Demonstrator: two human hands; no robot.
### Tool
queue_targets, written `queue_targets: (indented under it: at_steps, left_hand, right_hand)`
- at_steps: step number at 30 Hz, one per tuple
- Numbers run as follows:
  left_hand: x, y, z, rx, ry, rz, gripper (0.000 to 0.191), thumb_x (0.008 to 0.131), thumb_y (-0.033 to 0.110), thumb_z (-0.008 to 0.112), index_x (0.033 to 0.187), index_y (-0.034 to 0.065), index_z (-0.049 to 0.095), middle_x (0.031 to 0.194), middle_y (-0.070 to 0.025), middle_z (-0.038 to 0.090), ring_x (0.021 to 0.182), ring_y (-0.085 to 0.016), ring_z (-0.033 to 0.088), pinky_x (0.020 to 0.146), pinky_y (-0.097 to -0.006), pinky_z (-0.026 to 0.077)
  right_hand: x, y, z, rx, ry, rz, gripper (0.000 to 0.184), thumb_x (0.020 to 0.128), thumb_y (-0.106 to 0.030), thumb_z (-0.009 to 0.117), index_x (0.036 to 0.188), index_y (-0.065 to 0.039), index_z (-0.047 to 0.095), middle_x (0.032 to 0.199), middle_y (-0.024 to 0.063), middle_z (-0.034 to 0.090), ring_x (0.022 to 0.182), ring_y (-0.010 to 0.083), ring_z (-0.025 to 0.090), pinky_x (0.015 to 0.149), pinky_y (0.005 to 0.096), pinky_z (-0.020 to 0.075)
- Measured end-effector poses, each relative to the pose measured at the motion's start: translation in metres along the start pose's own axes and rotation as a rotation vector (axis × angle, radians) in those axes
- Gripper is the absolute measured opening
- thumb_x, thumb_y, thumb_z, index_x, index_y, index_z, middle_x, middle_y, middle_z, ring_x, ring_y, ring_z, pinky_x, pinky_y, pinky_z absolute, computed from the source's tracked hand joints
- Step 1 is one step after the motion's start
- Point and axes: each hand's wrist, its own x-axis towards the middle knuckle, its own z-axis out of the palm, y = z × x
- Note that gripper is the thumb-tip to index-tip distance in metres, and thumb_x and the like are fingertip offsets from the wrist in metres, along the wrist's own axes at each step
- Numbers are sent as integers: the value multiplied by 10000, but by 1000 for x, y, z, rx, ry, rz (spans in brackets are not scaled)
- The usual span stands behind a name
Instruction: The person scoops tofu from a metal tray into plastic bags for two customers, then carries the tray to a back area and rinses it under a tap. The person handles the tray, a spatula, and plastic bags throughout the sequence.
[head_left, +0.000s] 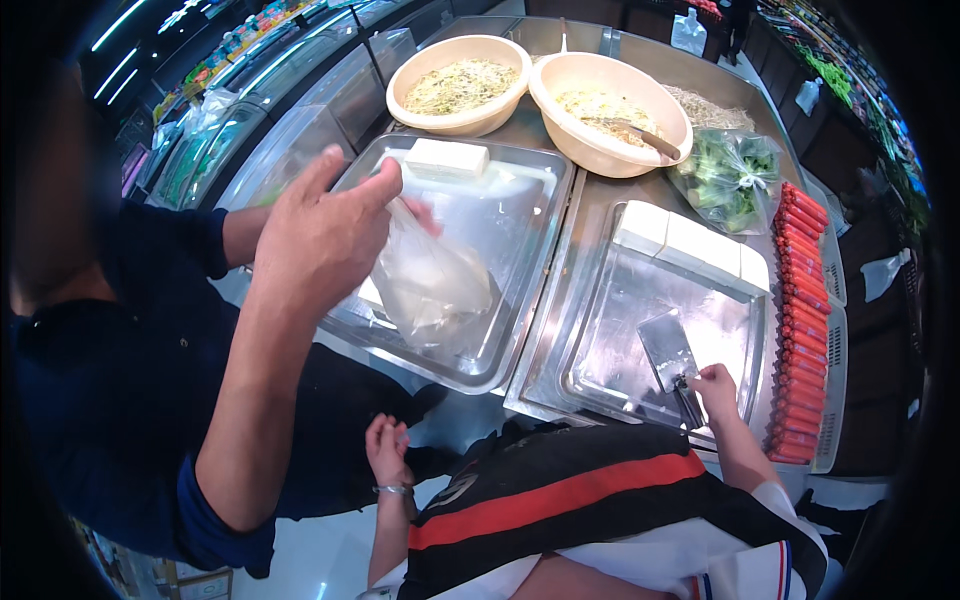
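My right hand (716, 390) has its fingertips closed at the neck of a flat metal spatula (666, 349). Its blade is inside a steel tray (600, 352), and the dark handle points toward my apron. Along this tray's far side sits a row of white tofu blocks (701, 245). My left hand (388, 450), with a bracelet at the wrist, hangs empty beside my apron, fingers loosely curled. To the left, a co-worker's hand (322, 225) is at a clear plastic bag (431, 285) above a second steel tray (517, 225). A tofu block (448, 158) rests in that wet tray.
Two cream basins (459, 124) of sprouts stand at the back; a knife (652, 140) lies across the right one. A bag of leafy greens (729, 180) sits beside it. Red-wrapped sausages (802, 337) line the right edge. The co-worker's body (135, 420) closes in on the left.
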Motion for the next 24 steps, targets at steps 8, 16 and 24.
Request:
queue_targets:
  at_steps: [8,16,24]
  left_hand:
    - [23,-68,16,247,-207,-341,251,939,144,558,1162,39,510,997,-65,595,848,-151,601,690,-283,502]
    - [54,-56,29,283,-369,-318,354,939,182,578,1223,0,471,1094,-93,567,948,-194,564,791,-321,481]
    - [45,-58,-7,267,-359,-284,462,940,221,598,1284,-39,433,1191,-122,539,1047,-237,526,891,-358,460]
  right_hand:
    - [-35,48,13,-215,12,84,416,623,-107,782,979,-16,588,857,152,668,778,239,660,703,352,509]
    - [-40,6,17,301,-232,265,343,684,-7,651,1011,1,549,737,76,568,611,163,557,511,282,429]
    - [-43,-22,37,486,-170,252,253,753,-19,609,992,-27,527,697,40,525,505,104,464,402,256,336]
